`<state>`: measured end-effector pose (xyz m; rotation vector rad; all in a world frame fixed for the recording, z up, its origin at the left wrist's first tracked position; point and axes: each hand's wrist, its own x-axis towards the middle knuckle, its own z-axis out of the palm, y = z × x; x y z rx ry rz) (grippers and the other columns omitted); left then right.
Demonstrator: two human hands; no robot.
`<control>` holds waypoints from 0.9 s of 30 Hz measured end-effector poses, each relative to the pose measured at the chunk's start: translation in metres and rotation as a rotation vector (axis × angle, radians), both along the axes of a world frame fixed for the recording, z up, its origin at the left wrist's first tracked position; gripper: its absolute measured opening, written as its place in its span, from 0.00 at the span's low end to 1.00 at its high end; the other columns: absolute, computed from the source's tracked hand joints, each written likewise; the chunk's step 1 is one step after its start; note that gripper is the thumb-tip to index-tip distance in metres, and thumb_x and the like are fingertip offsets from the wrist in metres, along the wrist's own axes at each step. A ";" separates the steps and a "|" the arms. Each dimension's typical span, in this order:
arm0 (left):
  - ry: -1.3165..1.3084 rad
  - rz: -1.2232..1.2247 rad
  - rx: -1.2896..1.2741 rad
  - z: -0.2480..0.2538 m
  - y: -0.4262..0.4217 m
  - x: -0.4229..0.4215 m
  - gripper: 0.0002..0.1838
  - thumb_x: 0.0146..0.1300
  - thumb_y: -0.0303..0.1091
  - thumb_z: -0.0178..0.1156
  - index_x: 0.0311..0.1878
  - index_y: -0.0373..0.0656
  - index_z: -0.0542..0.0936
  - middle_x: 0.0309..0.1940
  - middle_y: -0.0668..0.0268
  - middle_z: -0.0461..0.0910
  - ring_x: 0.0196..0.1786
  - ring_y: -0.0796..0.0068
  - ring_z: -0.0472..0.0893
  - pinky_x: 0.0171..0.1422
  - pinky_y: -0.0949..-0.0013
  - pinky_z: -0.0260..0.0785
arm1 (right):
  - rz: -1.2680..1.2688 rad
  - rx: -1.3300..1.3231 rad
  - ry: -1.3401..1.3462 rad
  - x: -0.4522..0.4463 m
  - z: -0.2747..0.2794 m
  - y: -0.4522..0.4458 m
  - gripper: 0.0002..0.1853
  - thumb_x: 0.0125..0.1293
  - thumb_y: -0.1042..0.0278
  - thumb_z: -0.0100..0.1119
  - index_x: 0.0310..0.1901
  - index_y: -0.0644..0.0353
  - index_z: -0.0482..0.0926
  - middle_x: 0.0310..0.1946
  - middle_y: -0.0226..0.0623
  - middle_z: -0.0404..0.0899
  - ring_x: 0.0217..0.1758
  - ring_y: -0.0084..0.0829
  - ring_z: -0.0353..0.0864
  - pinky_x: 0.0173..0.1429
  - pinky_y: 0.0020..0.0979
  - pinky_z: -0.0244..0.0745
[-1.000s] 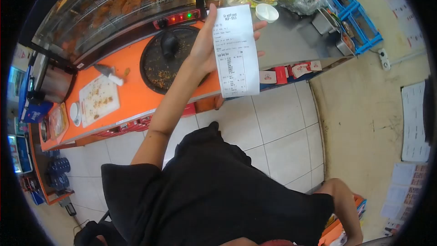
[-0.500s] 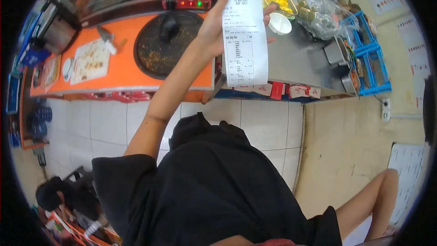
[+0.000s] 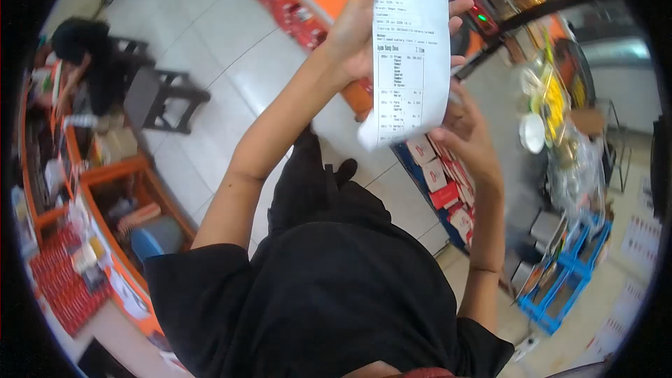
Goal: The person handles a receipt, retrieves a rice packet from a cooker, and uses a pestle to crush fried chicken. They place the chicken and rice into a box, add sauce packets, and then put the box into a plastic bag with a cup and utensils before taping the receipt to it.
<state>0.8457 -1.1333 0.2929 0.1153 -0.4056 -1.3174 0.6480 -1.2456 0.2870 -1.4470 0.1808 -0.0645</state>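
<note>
A long white printed receipt [image 3: 411, 49] hangs in front of me, its lower end curling. My left hand [image 3: 353, 38] grips it from the left side, thumb along the edge and fingertips showing past its right edge. At the lower right edge of the paper, my right hand [image 3: 470, 138] has its thumb and bent fingers closed on it. Part of the fingers of both hands is hidden behind the receipt.
A steel counter [image 3: 500, 119] on the right bears a white bowl [image 3: 532, 133], yellow food [image 3: 554, 101], plastic bags [image 3: 577, 175] and a blue crate [image 3: 560, 294]. Red-and-white boxes [image 3: 442, 198] sit below. At left, a person [image 3: 87, 63] is near a dark stool [image 3: 164, 98].
My right hand has come up from the lower right to the receipt. My view has turned left, bringing the stool and orange shelving further into sight. My left hand keeps hold of the receipt.
</note>
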 end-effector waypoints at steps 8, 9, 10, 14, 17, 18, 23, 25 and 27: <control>-0.287 0.585 0.514 -0.086 0.046 0.021 0.30 0.63 0.39 0.52 0.67 0.41 0.60 0.58 0.52 0.70 0.54 0.65 0.76 0.61 0.58 0.69 | 0.195 0.329 0.260 0.048 -0.124 0.022 0.12 0.61 0.70 0.60 0.44 0.65 0.75 0.34 0.36 0.81 0.37 0.21 0.80 0.41 0.22 0.74; -0.459 0.718 0.722 -0.093 0.072 0.026 0.29 0.60 0.32 0.54 0.66 0.39 0.61 0.56 0.53 0.71 0.54 0.66 0.76 0.59 0.63 0.71 | 0.143 0.368 0.312 0.064 -0.141 0.050 0.09 0.62 0.68 0.59 0.41 0.63 0.75 0.31 0.31 0.78 0.35 0.19 0.77 0.40 0.22 0.72; -0.367 0.730 0.872 -0.110 0.102 0.032 0.35 0.53 0.26 0.56 0.66 0.36 0.59 0.58 0.54 0.70 0.58 0.66 0.72 0.65 0.57 0.64 | 0.151 0.279 0.340 0.069 -0.173 0.080 0.08 0.63 0.67 0.59 0.38 0.62 0.74 0.29 0.27 0.73 0.34 0.18 0.72 0.38 0.24 0.70; 0.047 0.870 1.072 -0.236 0.223 -0.013 0.32 0.66 0.40 0.51 0.70 0.48 0.54 0.64 0.51 0.62 0.64 0.58 0.66 0.66 0.59 0.60 | 0.704 0.172 0.411 0.083 -0.283 0.148 0.12 0.60 0.64 0.61 0.39 0.65 0.76 0.31 0.29 0.75 0.36 0.19 0.70 0.40 0.27 0.69; 0.440 0.963 1.279 -0.262 0.257 -0.043 0.31 0.65 0.42 0.52 0.70 0.56 0.55 0.52 0.52 0.71 0.52 0.63 0.73 0.61 0.57 0.65 | 0.176 -0.322 0.342 0.133 -0.338 0.148 0.22 0.58 0.60 0.63 0.52 0.62 0.72 0.42 0.42 0.77 0.43 0.32 0.77 0.50 0.32 0.71; 0.505 0.938 1.267 -0.269 0.262 -0.048 0.31 0.65 0.42 0.51 0.70 0.57 0.55 0.49 0.54 0.72 0.50 0.65 0.73 0.59 0.55 0.67 | 0.110 -0.565 0.523 0.176 -0.320 0.129 0.30 0.57 0.59 0.63 0.59 0.62 0.66 0.51 0.50 0.72 0.54 0.43 0.73 0.57 0.39 0.67; 0.600 0.611 1.177 -0.297 0.262 -0.097 0.37 0.56 0.32 0.57 0.69 0.50 0.56 0.43 0.57 0.75 0.44 0.65 0.76 0.58 0.52 0.69 | -0.222 -0.929 -0.012 0.361 -0.460 0.035 0.33 0.56 0.65 0.61 0.62 0.63 0.61 0.59 0.53 0.62 0.64 0.52 0.60 0.65 0.45 0.59; 0.686 0.473 1.119 -0.317 0.265 -0.126 0.39 0.52 0.28 0.59 0.68 0.47 0.56 0.41 0.56 0.77 0.44 0.63 0.78 0.58 0.52 0.69 | -0.250 -1.057 -0.095 0.397 -0.517 0.022 0.33 0.55 0.65 0.62 0.62 0.61 0.61 0.59 0.50 0.62 0.64 0.52 0.59 0.65 0.47 0.59; 0.669 0.430 1.179 -0.330 0.264 -0.130 0.38 0.52 0.27 0.59 0.68 0.48 0.57 0.42 0.56 0.77 0.46 0.61 0.78 0.59 0.52 0.69 | -0.042 -1.421 0.229 0.412 -0.556 0.019 0.32 0.54 0.64 0.63 0.61 0.57 0.64 0.60 0.45 0.60 0.65 0.50 0.59 0.64 0.51 0.59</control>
